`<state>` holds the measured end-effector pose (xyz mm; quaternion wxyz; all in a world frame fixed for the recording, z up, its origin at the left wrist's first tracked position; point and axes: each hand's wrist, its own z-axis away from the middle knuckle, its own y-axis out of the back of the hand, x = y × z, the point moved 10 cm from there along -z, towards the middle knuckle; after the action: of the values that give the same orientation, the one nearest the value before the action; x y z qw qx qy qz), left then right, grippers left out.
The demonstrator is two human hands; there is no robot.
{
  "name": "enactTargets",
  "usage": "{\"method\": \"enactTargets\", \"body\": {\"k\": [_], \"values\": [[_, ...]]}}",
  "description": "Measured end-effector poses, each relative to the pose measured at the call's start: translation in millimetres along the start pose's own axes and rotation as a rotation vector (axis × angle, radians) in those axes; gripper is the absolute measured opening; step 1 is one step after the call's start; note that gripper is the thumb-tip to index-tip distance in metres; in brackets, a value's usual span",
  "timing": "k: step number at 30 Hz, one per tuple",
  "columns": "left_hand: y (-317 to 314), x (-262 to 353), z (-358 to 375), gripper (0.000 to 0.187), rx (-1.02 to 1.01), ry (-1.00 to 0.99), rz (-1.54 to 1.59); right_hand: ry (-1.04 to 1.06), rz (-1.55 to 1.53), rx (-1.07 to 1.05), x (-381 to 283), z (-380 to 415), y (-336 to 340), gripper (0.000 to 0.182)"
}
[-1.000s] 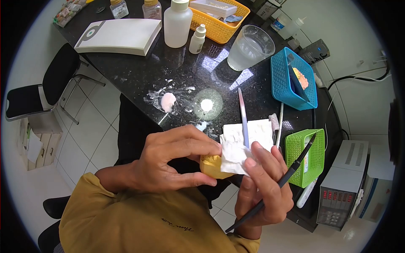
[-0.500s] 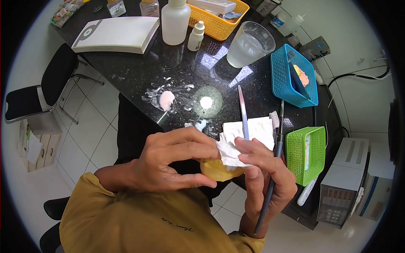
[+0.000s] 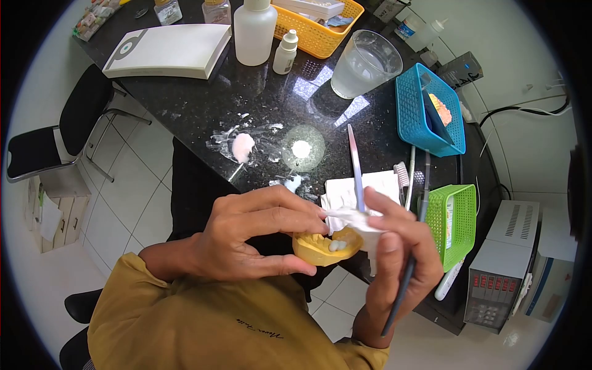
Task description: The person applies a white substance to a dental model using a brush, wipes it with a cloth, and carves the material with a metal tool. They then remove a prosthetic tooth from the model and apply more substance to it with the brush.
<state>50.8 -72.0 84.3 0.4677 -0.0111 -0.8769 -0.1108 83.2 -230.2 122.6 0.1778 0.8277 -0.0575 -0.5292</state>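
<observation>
A yellow dental cast [image 3: 317, 251] sits in my left hand [image 3: 256, 225], gripped between thumb and fingers. On its ridge, a few whitish teeth [image 3: 337, 245] show. Just right of the cast, my right hand [image 3: 404, 243] pinches a crumpled white tissue [image 3: 353, 217], blurred by motion; its left end reaches my left fingertips. A thin dark-handled brush [image 3: 404, 293] also lies across my right hand, slanting up toward the green basket. Beyond my hands is a folded white cloth or paper [image 3: 379, 188] with a long spatula-like tool [image 3: 355, 160] on it.
Pink paste [image 3: 243, 148] and a round glass dish [image 3: 302, 149] with white material lie on the black counter [image 3: 203, 120]. Behind stand a water glass [image 3: 364, 68], bottles [image 3: 254, 37] and a yellow basket [image 3: 317, 40]. Blue [image 3: 425, 132] and green [image 3: 450, 228] baskets line the right.
My right hand has moved right with the tissue and brush, pulling the tissue off the cast so its teeth show. My left hand stays almost still around the cast.
</observation>
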Motion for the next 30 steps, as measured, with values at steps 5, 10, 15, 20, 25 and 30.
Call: {"method": "enactTargets", "body": {"k": [5,10,15,20,25,30], "values": [[1,-3,1,0.046,0.014,-0.021,0.046,0.130,0.427,0.412,-12,-7,59,0.017],[6,-5,0,0.045,0.035,-0.024,0.045,0.208,0.731,0.489,-25,-15,75,0.031],[11,-8,1,0.043,0.060,-0.022,0.030,0.251,0.436,0.540,-21,24,81,0.074],[19,-13,5,0.043,0.077,0.007,0.045,0.113,0.135,0.645,-4,46,48,0.082],[27,-27,10,0.043,0.125,0.132,0.162,0.273,0.112,0.348,-6,48,11,0.033],[28,-32,11,0.042,0.154,0.129,0.220,0.373,0.045,0.182,-7,46,-15,0.026]]}}
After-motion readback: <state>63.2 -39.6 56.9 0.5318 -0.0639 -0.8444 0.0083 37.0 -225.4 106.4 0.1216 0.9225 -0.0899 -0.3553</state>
